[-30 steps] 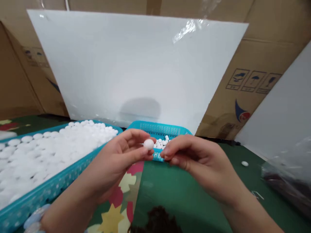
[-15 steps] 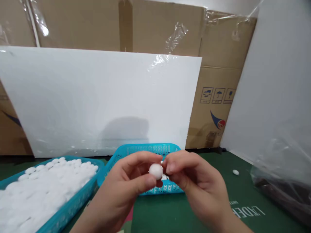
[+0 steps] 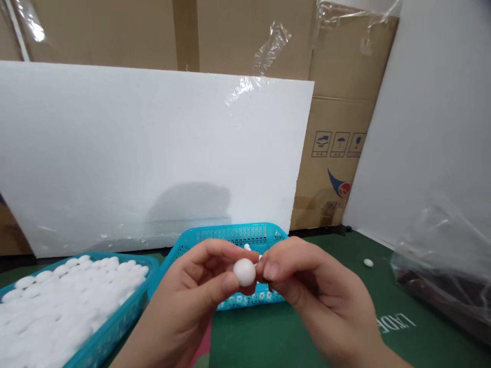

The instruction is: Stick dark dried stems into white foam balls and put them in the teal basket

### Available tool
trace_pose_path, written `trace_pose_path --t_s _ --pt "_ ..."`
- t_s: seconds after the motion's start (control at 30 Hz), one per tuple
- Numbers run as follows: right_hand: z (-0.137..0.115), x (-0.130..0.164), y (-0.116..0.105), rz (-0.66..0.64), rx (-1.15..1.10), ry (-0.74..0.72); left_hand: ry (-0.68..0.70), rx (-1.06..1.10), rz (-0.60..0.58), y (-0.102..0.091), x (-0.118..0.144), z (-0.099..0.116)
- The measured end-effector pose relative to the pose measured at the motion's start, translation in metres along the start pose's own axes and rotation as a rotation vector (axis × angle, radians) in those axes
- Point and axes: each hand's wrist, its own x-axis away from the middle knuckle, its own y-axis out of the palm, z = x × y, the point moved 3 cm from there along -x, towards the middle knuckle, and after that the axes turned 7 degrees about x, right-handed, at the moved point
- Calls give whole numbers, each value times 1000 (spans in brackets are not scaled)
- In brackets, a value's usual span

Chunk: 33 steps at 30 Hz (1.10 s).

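Between the thumb and fingers of my left hand [image 3: 203, 291] is a small, smooth white ball [image 3: 244, 272]. My right hand [image 3: 310, 286] is closed in a pinch right at the ball's right side; whatever lies between its fingertips is too small and hidden to make out. Both hands are held in front of a blue plastic basket [image 3: 245, 227], with a few small white pieces [image 3: 247, 247] showing inside it. To the left, a second blue basket [image 3: 111, 319] is heaped with white balls [image 3: 65, 301].
A lone white ball [image 3: 368, 262] lies on the green tabletop [image 3: 261, 337] at the right. Beyond it sits a clear plastic bag [image 3: 441, 255] with dark contents. A white board [image 3: 153, 138] and cardboard [image 3: 245, 36] stand behind, and a white wall [image 3: 441, 112] bounds the right.
The view has shifted slightly, so the background sits a little further left. Both hands keep hold as before, with the white ball still in my left fingers.
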Motion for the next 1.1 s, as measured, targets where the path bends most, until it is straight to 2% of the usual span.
trace_pose_path --t_s 0.4,0.53,0.7,0.87,0.93,1.1 --pt "-8 -2 0 -2 16 -7 -62 -23 -41 -5 2 -3" --pt "-6 -1 1 -20 -23 22 -54 -20 -104 -10 -1 -3" --pt "-5 0 1 -15 -17 37 -43 -34 -99 -12 -2 -2" --pt "-4 0 2 -72 -65 51 -29 -59 -137 -12 0 -3" --pt "-3 0 3 -86 -83 60 -29 -69 -119 -14 0 -4" --pt "-1 2 4 -84 -93 86 -16 -99 10 -23 2 -5"
